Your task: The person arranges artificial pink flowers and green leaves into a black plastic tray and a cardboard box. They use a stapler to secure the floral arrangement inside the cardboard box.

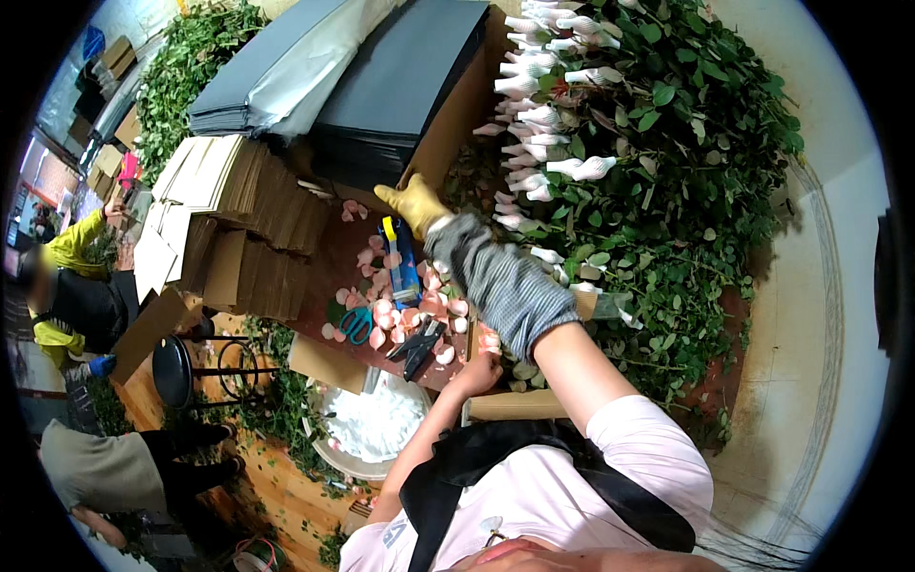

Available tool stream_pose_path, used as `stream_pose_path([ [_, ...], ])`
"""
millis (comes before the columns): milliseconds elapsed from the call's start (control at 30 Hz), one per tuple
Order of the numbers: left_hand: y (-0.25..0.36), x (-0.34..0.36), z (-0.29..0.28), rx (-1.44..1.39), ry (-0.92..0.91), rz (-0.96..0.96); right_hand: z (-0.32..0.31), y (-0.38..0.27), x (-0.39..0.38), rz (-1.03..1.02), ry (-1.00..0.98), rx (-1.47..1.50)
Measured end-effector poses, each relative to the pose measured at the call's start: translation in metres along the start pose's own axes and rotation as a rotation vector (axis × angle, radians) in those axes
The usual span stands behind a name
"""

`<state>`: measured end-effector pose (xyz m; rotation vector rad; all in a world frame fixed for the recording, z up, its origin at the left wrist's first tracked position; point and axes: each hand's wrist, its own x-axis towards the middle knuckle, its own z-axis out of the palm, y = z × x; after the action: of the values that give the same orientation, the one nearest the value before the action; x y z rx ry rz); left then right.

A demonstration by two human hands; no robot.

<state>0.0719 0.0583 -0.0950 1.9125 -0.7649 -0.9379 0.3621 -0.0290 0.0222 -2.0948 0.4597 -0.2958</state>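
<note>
My right hand [416, 204], in a yellow glove under a grey striped sleeve, reaches forward to the near edge of a stack of dark sheets [367, 148]. Its thumb and forefinger are spread, and nothing shows between them. Low over the table's front, my bare left hand [477, 375] has its fingers curled in. A pink bloom [488, 339] shows just beyond these fingers; what they grip is hidden. Between the hands lie a blue tape dispenser [405, 272], teal scissors [356, 326], a black stapler-like tool [417, 349] and loose pink petals [434, 302].
At right, leafy rose stems [677, 191] are heaped, several buds in white net sleeves [583, 169]. Folded cardboard [257, 224] is stacked at left. Below stands a tub of white pieces [376, 419], near a black stool [173, 372]. Two people [86, 305] are at far left.
</note>
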Motion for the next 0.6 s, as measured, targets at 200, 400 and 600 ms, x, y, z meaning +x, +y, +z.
stream_pose_path([
  [200,0.007,0.013,0.004,0.032,-0.109,-0.002,-0.068,0.045,-0.013,-0.145,0.318,0.137],
  [400,-0.004,0.008,-0.003,0.069,-0.099,-0.071,-0.228,-0.096,-0.109,-0.474,0.375,-0.094],
  [600,0.004,0.000,-0.020,-0.149,-0.174,-0.121,-0.354,-0.143,-0.189,-1.097,0.732,-0.440],
])
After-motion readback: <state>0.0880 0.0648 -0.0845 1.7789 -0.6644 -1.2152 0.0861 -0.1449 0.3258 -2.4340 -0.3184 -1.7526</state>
